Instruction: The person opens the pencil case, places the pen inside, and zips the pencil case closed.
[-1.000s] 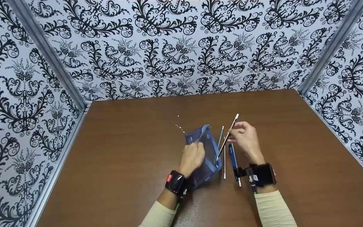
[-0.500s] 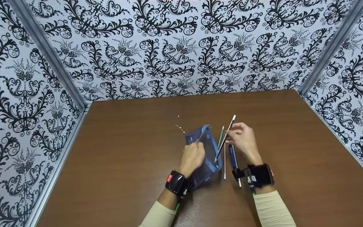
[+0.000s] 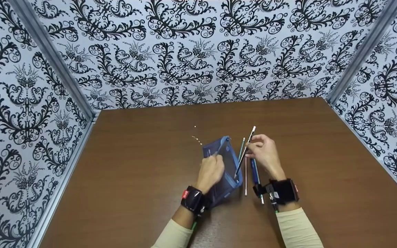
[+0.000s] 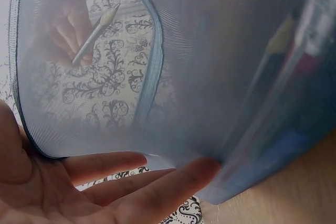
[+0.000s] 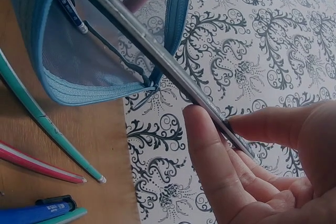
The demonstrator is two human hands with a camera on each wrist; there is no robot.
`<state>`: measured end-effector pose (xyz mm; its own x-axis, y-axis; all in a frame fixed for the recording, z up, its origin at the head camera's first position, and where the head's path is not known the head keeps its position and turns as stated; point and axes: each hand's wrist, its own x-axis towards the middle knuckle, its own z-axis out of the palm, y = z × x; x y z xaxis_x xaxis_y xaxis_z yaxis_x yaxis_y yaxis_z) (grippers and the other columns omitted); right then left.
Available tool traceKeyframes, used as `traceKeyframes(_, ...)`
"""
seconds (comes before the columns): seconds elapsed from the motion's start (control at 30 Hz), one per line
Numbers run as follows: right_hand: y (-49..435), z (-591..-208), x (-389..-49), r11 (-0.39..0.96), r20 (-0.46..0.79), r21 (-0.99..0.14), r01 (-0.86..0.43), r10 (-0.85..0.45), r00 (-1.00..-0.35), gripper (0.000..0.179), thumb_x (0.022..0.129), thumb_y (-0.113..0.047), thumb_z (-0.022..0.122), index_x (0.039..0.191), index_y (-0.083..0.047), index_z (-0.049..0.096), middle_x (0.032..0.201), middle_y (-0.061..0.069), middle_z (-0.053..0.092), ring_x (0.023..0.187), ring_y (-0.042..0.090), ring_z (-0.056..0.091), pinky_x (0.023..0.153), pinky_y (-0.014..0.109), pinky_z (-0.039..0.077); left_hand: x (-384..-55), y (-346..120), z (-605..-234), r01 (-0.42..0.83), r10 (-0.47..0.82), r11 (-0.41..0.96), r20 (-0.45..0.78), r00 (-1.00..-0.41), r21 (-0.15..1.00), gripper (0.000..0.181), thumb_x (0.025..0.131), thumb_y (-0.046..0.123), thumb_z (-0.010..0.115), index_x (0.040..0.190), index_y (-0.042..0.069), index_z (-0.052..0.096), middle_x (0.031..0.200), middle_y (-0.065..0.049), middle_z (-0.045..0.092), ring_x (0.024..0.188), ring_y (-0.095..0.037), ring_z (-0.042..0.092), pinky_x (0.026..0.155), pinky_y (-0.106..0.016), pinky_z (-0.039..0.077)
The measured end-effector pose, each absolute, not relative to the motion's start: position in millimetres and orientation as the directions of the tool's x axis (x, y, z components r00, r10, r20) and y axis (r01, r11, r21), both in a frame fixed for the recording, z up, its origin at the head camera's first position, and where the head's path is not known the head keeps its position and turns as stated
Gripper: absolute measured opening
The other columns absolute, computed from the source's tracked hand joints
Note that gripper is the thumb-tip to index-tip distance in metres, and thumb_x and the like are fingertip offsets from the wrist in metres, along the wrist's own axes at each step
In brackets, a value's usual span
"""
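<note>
A blue mesh zip pencil case (image 3: pixel 221 194) stands propped on the table, its zipped mouth gaping toward the right. My left hand (image 3: pixel 211 172) grips its upper edge; in the left wrist view the fingers (image 4: pixel 152 192) lie along the mesh. Between thumb and fingertips, my right hand (image 3: pixel 266 151) pinches a dark striped pencil (image 5: pixel 157 53) with a white end. The pencil slants down, its sharpened tip in the case's mouth. Through the mesh, pencils (image 4: pixel 257 82) show inside. The right wrist view also shows a dark blue pen or pencil (image 5: pixel 72 14) in there.
Right of the case lie a green pencil (image 5: pixel 50 124), a red pencil (image 5: pixel 42 163) and a blue pen (image 5: pixel 39 211) beside another green one. Small pale bits (image 3: pixel 196 139) dot the table (image 3: pixel 143 155) behind the case. Patterned walls (image 3: pixel 184 51) enclose the table.
My right hand has shifted slightly left, bringing the striped pencil a little further into the case's mouth. The left hand and the case stay put.
</note>
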<state>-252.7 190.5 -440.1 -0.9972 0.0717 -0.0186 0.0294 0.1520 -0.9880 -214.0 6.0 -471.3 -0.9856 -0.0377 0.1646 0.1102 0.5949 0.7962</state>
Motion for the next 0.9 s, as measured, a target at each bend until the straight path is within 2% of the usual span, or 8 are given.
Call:
traceKeyframes(0.33,187.0,-440.8,-252.1,0.146,-0.006,-0.989,0.014,0.051,-0.999,0.032,0.09,0.005,0.062,0.118,0.013,0.048,0.087,0.02,0.069,0.061,0.014,0.067,0.061,0.028,0.058,-214.2,6.6,-471.7,0.112,-0.033,0.595,0.163,-0.986,0.796,0.038,0.099,0.021,0.037,0.067,0.011,0.056,0.069,-0.011,0.06,0.061,-0.022,0.056,0.054,-0.034,0.044)
traceKeyframes(0.6,184.5,-445.6,-254.2,0.216,0.02,-0.976,-0.013,0.031,-0.999,0.028,0.089,0.005,0.06,0.114,0.013,0.05,0.082,0.016,0.07,0.056,0.011,0.066,0.062,0.03,0.058,-212.6,8.4,-471.5,0.115,-0.054,0.638,0.193,-0.98,0.761,0.039,0.099,0.019,0.037,0.071,0.006,0.06,0.086,-0.023,0.07,0.075,-0.037,0.067,0.065,-0.047,0.051)
traceKeyframes(0.8,182.2,-446.8,-254.3,0.226,0.011,-0.974,-0.004,0.027,-1.0,0.028,0.089,0.005,0.06,0.115,0.013,0.051,0.083,0.017,0.07,0.056,0.011,0.065,0.064,0.034,0.059,-213.0,9.0,-470.5,0.096,-0.057,0.633,0.17,-0.984,0.768,0.041,0.1,0.021,0.036,0.07,0.007,0.061,0.088,-0.022,0.07,0.076,-0.035,0.067,0.065,-0.045,0.051)
traceKeyframes(0.9,180.9,-447.8,-254.1,0.238,0.009,-0.971,-0.004,0.02,-1.0,0.028,0.089,0.005,0.061,0.115,0.012,0.051,0.085,0.022,0.07,0.058,0.011,0.066,0.064,0.033,0.059,-212.8,8.5,-469.6,0.082,-0.059,0.625,0.152,-0.987,0.776,0.042,0.1,0.022,0.036,0.068,0.008,0.059,0.086,-0.021,0.069,0.073,-0.032,0.065,0.064,-0.043,0.05)
